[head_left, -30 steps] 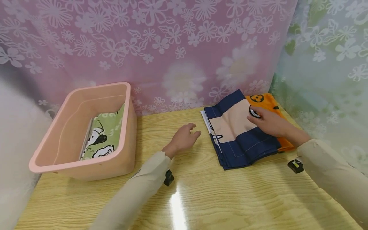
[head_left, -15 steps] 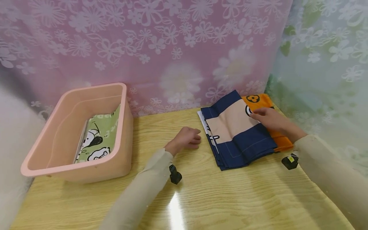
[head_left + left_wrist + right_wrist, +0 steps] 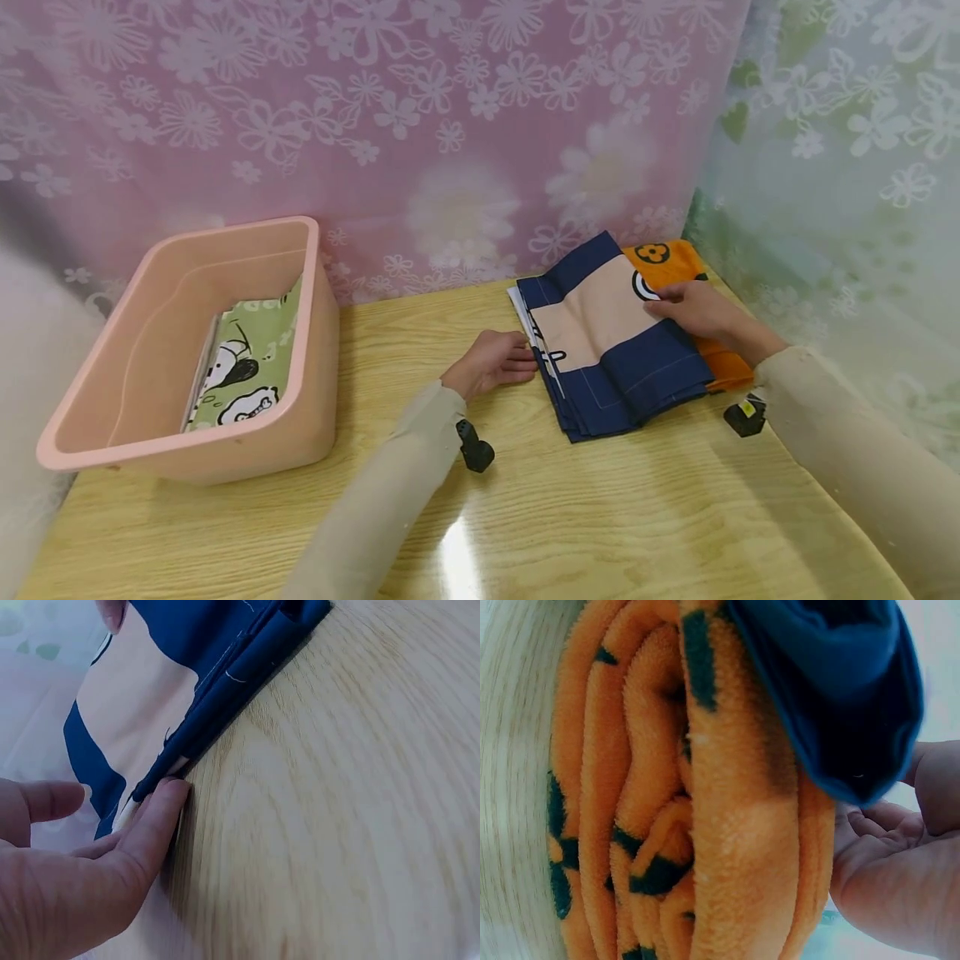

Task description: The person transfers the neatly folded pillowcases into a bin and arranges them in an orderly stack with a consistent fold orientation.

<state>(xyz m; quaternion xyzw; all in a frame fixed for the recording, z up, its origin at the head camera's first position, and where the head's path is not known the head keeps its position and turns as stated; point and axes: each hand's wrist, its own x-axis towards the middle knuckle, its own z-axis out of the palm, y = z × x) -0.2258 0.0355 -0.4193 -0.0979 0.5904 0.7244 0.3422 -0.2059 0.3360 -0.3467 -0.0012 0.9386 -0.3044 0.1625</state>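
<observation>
A folded navy and beige cloth (image 3: pixel 592 329) lies at the right of the table, with a white layer showing at its left edge. It partly covers a folded orange fleece (image 3: pixel 671 260) with dark prints. My left hand (image 3: pixel 497 364) is at the cloth's left edge. In the left wrist view its fingertips (image 3: pixel 174 787) touch the lower layers, while the thumb (image 3: pixel 56 801) stands apart. At the cloth's right side, my right hand (image 3: pixel 701 312) pinches the edge, thumb on top. In the right wrist view, that hand is partly hidden behind the fleece and a raised navy fold (image 3: pixel 840 697).
A pink plastic tub (image 3: pixel 318 367) stands at the left, holding a folded green cloth (image 3: pixel 251 367) with a cartoon dog print. Flowered curtains (image 3: pixel 450 150) hang behind and to the right. The wooden table (image 3: pixel 600 517) reaches toward me.
My left hand has moved right, from a short way off to the left edge of the cloth. My right hand has drawn back slightly toward the cloth's right edge. The view has shifted a little.
</observation>
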